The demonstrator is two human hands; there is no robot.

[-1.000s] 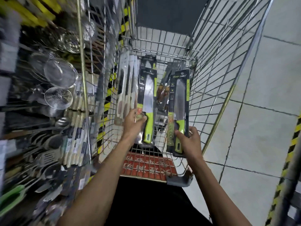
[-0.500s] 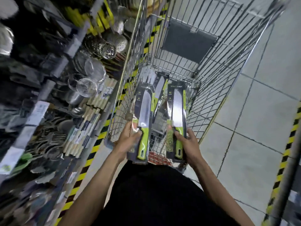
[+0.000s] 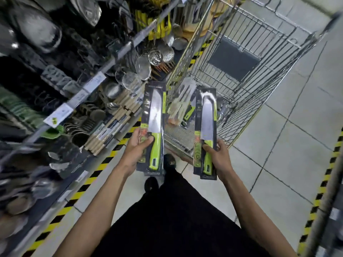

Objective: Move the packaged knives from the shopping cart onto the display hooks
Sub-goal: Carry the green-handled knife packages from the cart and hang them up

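My left hand (image 3: 136, 147) grips a packaged knife (image 3: 154, 115) with a lime-green handle by its lower end, blade pointing away from me. My right hand (image 3: 219, 156) grips a second, matching packaged knife (image 3: 207, 117) the same way. Both packs are held upright above the floor, just in front of the wire shopping cart (image 3: 263, 58). More packaged knives (image 3: 181, 106) lie in the cart's near end. No bare display hooks can be made out; the shelving (image 3: 96, 82) on the left is blurred.
The shelving holds hanging strainers (image 3: 143, 65), ladles and wooden-handled utensils (image 3: 111, 125). Yellow-black hazard tape (image 3: 89, 180) runs along the shelf base on the tiled floor. A second taped post (image 3: 323, 191) stands at the right. My shoes (image 3: 151, 183) show below.
Both hands lifted the two knife packs out of the cart and drew them back toward me. The view swung left, bringing the shelving more into sight.
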